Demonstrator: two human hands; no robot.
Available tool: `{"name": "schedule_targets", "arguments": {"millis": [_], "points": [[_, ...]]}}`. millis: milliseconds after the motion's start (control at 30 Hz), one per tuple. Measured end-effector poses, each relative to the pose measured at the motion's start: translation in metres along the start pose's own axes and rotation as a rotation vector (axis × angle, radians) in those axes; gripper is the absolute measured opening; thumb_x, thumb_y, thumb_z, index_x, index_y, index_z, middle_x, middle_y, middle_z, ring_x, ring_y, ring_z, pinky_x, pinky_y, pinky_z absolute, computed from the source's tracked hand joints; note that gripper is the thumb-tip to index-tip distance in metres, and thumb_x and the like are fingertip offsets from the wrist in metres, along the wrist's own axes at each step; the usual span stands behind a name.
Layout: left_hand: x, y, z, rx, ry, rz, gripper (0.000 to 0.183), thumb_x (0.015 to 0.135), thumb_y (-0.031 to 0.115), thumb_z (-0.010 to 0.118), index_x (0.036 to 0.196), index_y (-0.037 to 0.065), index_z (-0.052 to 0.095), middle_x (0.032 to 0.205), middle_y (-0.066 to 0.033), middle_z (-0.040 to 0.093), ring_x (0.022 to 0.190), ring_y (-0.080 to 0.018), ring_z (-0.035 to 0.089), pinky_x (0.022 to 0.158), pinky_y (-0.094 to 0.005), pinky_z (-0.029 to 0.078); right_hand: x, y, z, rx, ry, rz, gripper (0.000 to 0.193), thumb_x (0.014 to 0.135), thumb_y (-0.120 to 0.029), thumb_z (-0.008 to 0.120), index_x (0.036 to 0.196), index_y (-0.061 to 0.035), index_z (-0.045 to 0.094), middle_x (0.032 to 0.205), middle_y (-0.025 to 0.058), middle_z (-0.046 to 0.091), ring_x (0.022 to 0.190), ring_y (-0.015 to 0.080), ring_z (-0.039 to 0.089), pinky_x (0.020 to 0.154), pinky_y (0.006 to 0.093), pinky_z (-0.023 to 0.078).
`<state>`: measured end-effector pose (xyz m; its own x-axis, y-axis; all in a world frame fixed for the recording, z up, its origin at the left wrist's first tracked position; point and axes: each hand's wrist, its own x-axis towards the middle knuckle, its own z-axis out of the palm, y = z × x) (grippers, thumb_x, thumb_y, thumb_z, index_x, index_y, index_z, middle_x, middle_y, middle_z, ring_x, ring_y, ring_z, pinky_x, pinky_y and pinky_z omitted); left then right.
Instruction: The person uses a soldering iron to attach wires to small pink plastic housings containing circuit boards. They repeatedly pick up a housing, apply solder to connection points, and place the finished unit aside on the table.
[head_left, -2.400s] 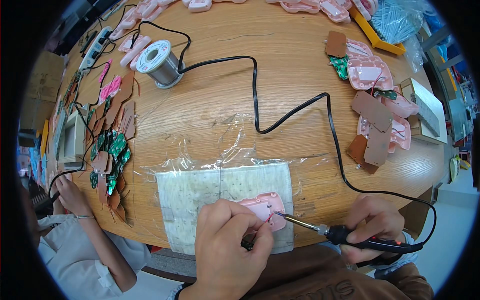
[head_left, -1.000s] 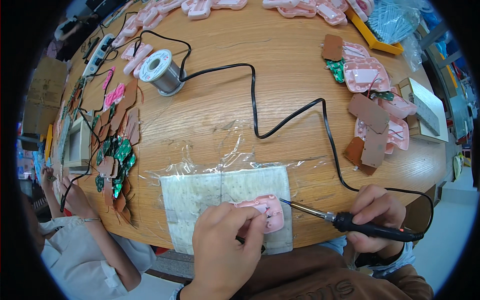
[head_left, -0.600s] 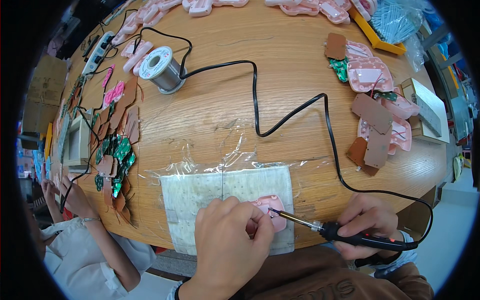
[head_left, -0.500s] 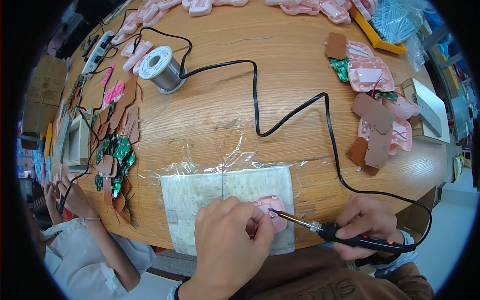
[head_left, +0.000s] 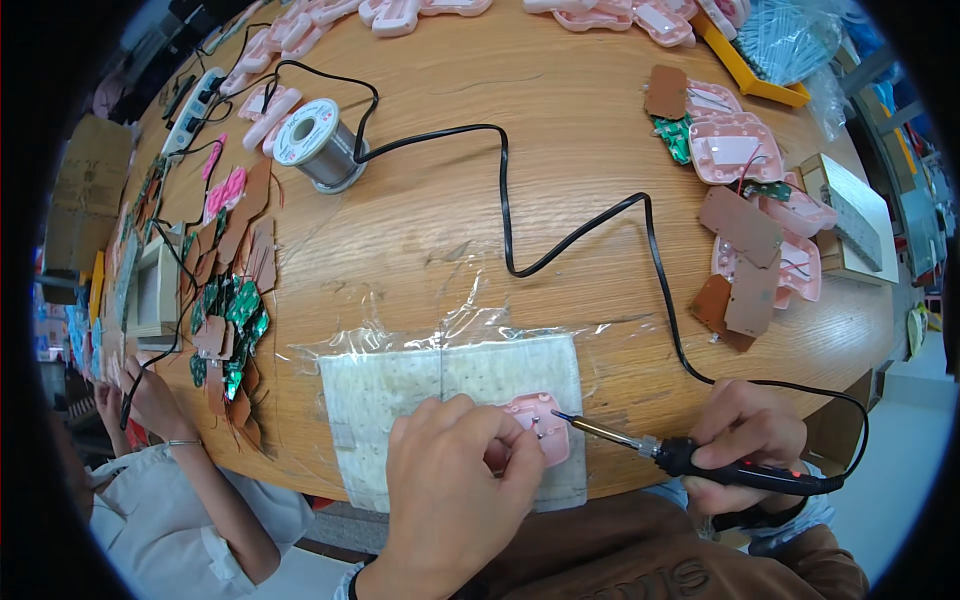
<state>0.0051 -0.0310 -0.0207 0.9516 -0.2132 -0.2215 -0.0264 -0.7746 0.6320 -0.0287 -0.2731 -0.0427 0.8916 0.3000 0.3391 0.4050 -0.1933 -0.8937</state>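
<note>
A pink plastic shell (head_left: 553, 446) lies on the white pad (head_left: 365, 385), with small metal bits showing inside it. My left hand (head_left: 455, 465) covers the shell's left side, thumb and forefinger pinched together over it; anything between the fingertips is too small or hidden to make out. In my right hand (head_left: 745, 440) is a soldering iron (head_left: 690, 457), gripped by its black handle. Its shaft points left, and the tip sits at the shell's upper right edge; whether it touches cannot be told.
A solder wire spool (head_left: 335, 160) stands at the back left. The iron's black cord (head_left: 575, 245) winds across the table. Brown and green circuit boards (head_left: 235, 315) pile up left; pink shells (head_left: 735, 150) and brown boards lie right. Another person's hand (head_left: 152, 400) is at the left edge.
My right hand has drawn the soldering iron a little to the right, so its tip has moved from the shell's middle to its upper right edge. My left hand keeps nearly the same place.
</note>
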Motion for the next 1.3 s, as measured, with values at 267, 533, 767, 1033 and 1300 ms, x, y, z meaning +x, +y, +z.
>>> {"name": "schedule_targets", "arguments": {"millis": [267, 533, 767, 1033, 1300], "points": [[-0.002, -0.004, 0.002, 0.017, 0.015, 0.012, 0.012, 0.071, 0.011, 0.070, 0.064, 0.011, 0.060, 0.064, -0.0022, 0.055, 0.066, -0.0248, 0.053, 0.066, -0.0393, 0.039, -0.013, 0.005, 0.002, -0.011, 0.063, -0.032, 0.028, 0.065, -0.004, 0.081, 0.086, -0.0047, 0.063, 0.075, 0.0081, 0.061, 0.058, 0.0148, 0.058, 0.046, 0.0245, 0.041], [-0.003, -0.004, 0.003, -0.015, 0.023, -0.024, 0.014, 0.072, 0.013, 0.068, 0.062, 0.005, 0.062, 0.063, -0.0087, 0.057, 0.065, -0.0284, 0.055, 0.065, -0.0414, 0.042, -0.026, 0.002, 0.003, 0.020, 0.147, -0.033, 0.029, 0.066, -0.003, 0.080, 0.089, -0.0049, 0.062, 0.076, 0.0088, 0.061, 0.059, 0.0135, 0.059, 0.048, 0.0237, 0.043], [-0.004, -0.003, 0.001, -0.038, 0.001, -0.047, 0.017, 0.071, 0.017, 0.073, 0.066, 0.004, 0.063, 0.062, -0.0084, 0.057, 0.065, -0.0276, 0.055, 0.065, -0.0408, 0.043, -0.035, 0.004, 0.004, 0.080, 0.231, -0.012, 0.027, 0.065, 0.001, 0.076, 0.088, -0.0047, 0.061, 0.076, 0.0102, 0.061, 0.059, 0.0141, 0.059, 0.051, 0.0237, 0.043], [-0.019, 0.000, -0.006, 0.404, 0.174, 0.334, 0.053, 0.060, 0.018, 0.084, 0.105, 0.003, 0.060, 0.094, -0.0114, 0.059, 0.090, -0.0318, 0.055, 0.082, -0.0407, 0.042, -0.048, 0.010, 0.001, 0.154, 0.297, -0.009, 0.027, 0.066, 0.001, 0.076, 0.089, -0.0026, 0.062, 0.077, 0.0114, 0.062, 0.063, 0.0169, 0.060, 0.054, 0.0262, 0.045], [0.032, 0.055, -0.055, 0.200, 0.108, 0.485, 0.059, 0.057, 0.019, 0.085, 0.107, 0.000, 0.060, 0.103, -0.0117, 0.061, 0.101, -0.0266, 0.056, 0.092, -0.0353, 0.041, -0.045, 0.008, -0.004, 0.114, 0.278, -0.042, 0.020, 0.073, 0.001, 0.074, 0.089, 0.0006, 0.061, 0.079, 0.0112, 0.063, 0.069, 0.0208, 0.062, 0.059, 0.0279, 0.047]]}}
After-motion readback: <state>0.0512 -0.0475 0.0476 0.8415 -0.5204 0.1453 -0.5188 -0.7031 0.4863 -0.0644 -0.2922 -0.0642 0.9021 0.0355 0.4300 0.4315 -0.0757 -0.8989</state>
